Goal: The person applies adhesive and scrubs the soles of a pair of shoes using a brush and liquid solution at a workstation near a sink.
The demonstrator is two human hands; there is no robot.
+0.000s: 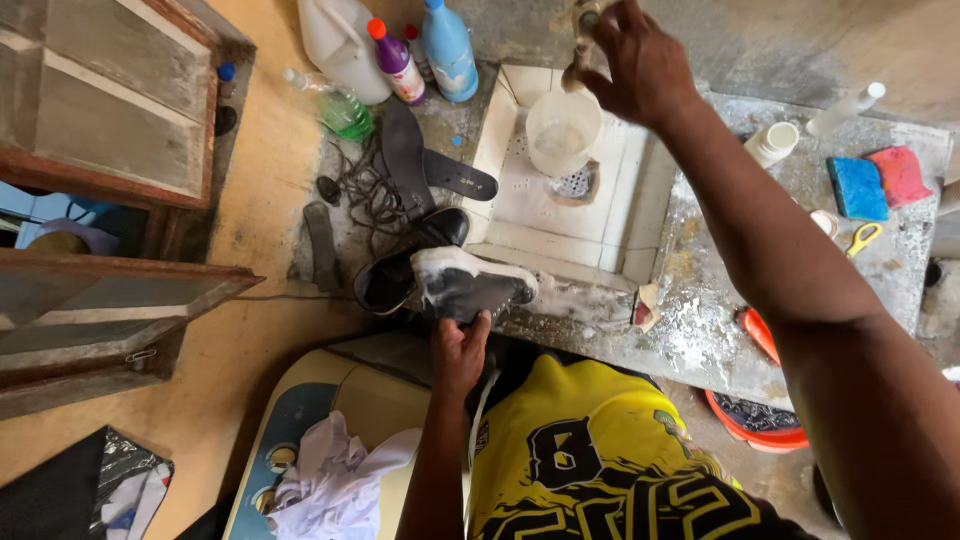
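My left hand (460, 350) grips the heel of a black shoe (470, 285) covered in white soap foam, lying at the front rim of a tiled sink (520, 215). A second black shoe (395, 275) lies beside it on the left. My right hand (640, 65) reaches up to the tap (582, 40) at the back wall and closes on it. Under the tap, inside the sink, stands a white plastic cup (563, 130) with water in it.
Two insoles (420, 160) and black laces lie left of the sink. Bottles and a jug (395, 55) stand at the back left. Blue and red sponges (878, 180), a white bottle and a yellow tool sit on the right counter. A washing machine with white cloth (330, 470) is below.
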